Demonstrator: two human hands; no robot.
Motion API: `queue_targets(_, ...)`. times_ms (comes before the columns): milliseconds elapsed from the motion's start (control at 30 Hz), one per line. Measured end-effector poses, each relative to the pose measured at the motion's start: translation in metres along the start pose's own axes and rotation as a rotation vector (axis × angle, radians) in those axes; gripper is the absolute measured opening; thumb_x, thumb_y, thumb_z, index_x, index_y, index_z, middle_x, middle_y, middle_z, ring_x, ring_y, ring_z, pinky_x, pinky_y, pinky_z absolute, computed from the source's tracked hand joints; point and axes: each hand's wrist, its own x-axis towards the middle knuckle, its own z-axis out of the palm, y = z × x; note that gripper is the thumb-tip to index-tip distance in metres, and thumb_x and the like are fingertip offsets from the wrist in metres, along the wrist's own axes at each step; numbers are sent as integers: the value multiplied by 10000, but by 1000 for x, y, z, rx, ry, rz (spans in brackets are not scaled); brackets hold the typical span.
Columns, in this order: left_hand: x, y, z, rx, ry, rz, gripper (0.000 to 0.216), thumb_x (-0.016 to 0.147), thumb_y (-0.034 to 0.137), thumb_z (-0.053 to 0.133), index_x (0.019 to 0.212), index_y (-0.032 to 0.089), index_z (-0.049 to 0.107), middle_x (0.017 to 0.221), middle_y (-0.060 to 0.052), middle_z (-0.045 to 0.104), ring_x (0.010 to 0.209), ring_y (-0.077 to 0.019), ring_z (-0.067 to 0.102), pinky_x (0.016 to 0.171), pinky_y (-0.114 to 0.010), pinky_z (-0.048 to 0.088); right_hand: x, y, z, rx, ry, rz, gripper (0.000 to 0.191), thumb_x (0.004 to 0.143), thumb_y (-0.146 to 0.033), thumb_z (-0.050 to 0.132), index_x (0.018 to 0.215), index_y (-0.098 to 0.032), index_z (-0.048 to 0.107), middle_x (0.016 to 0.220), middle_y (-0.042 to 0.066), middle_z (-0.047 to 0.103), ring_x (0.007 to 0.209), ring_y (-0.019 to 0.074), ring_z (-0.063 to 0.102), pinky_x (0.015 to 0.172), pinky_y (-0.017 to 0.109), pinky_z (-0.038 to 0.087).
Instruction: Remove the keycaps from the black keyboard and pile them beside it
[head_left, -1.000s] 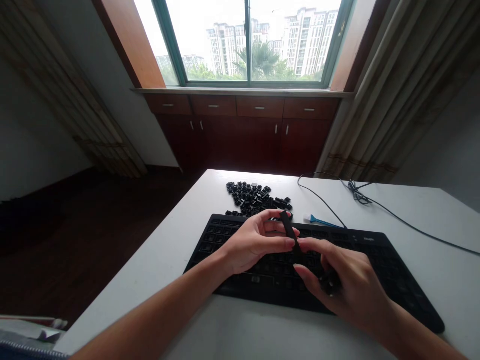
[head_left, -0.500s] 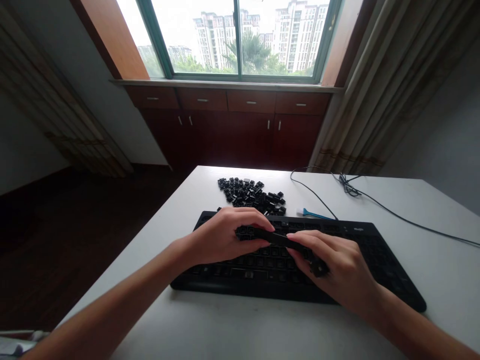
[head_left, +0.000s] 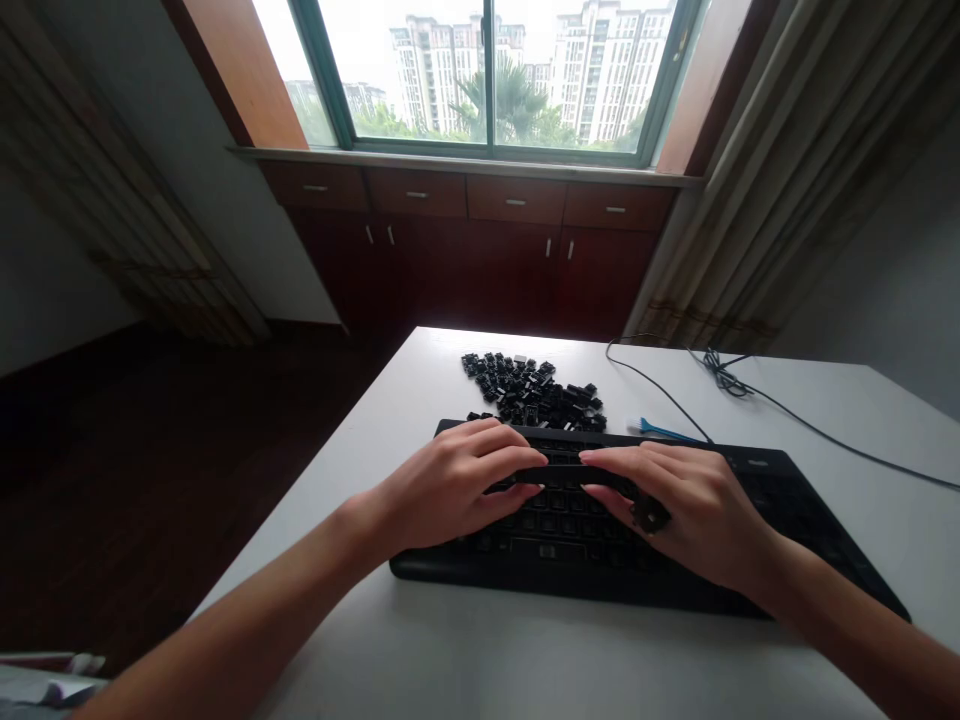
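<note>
A black keyboard lies across the white table, most of its keys bare. Both of my hands hover over its middle and hold a long black key bar level between them. My left hand pinches the bar's left end with curled fingers. My right hand grips the right end, and a small black piece shows under its fingers. A heap of loose black keycaps lies just behind the keyboard.
A blue tool lies behind the keyboard beside the keycaps. The keyboard cable runs over the table's far right. The table's left edge drops to a dark floor. Papers show at the lower left. Wooden cabinets stand under the window.
The long bar went from standing nearly upright between my fingers to lying level and low over the keyboard. Both hands came down with it; the camera view shifted a little.
</note>
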Motion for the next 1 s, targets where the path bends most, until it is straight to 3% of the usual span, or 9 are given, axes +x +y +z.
queue_targets(267,0,7,5,67,6,1,261,983,269,553,1183,180,695,1038,-104,716,918,-210,644,848,-337,526,-5,-4,6,36,22,52,321,921,-180,689,1236,-220,642,1060,50,776,784,151,732,714,279,598)
queue_targets(533,1,10,9,-6,7,-57,221,960,268,594,1141,220,712,1009,-86,716,904,-202,642,813,-320,532,-13,-4,8,64,11,59,335,908,-163,688,1236,-216,647,1080,54,772,895,178,747,798,301,621)
queue_targets(800,0,9,11,-17,60,-52,229,925,236,660,1150,231,704,1014,-69,713,906,-188,639,804,-313,536,-13,-6,10,63,47,61,307,898,-154,702,1198,-206,659,1054,42,775,866,163,742,782,294,614)
queue_targets(900,2,16,14,-127,192,-214,309,872,284,741,1172,239,683,1074,-67,693,936,-188,643,817,-311,553,-12,-9,8,43,116,70,317,878,-144,723,1184,-206,670,1027,37,783,823,158,745,754,278,613)
queue_targets(1000,5,25,16,-406,272,-522,482,803,361,812,1232,235,633,1100,-66,681,889,-178,660,778,-294,581,-10,-14,5,25,202,112,316,863,-134,733,1164,-215,681,991,33,784,756,147,738,724,258,609)
